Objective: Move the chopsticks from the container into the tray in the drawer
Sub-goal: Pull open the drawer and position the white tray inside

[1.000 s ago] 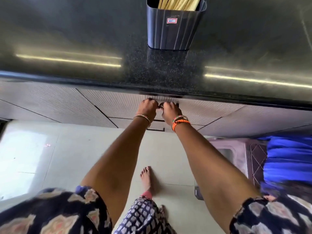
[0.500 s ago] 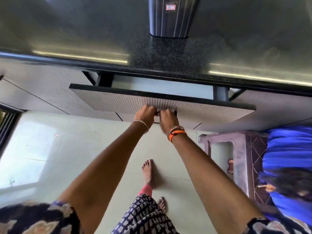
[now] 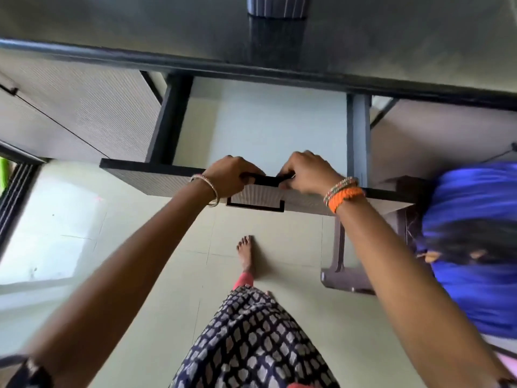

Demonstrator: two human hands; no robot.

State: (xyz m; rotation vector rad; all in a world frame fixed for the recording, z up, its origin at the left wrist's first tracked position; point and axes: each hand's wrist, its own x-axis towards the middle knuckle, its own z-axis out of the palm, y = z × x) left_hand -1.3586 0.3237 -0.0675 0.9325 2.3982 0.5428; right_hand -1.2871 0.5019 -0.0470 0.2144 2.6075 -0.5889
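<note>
The drawer (image 3: 358, 135) under the counter stands pulled far out, with a pale bare bottom showing between its dark side walls. No tray shows in the visible part. My left hand (image 3: 230, 176) and my right hand (image 3: 307, 173) both grip the top edge of the drawer front, close together at its middle. The dark ribbed chopstick container (image 3: 277, 7) stands on the black countertop (image 3: 112, 23) straight behind the drawer; only its base is in view and the chopsticks are cut off by the frame's top.
A brown plastic stool (image 3: 349, 275) stands on the floor at the right, under the drawer's right end. A person in blue (image 3: 472, 247) is at the far right. My bare foot (image 3: 246, 253) is on the tiled floor below the drawer.
The drawer went from shut to pulled far out toward me. Both hands moved from its handle recess to the top edge of the front. The view dropped, cutting off the chopsticks.
</note>
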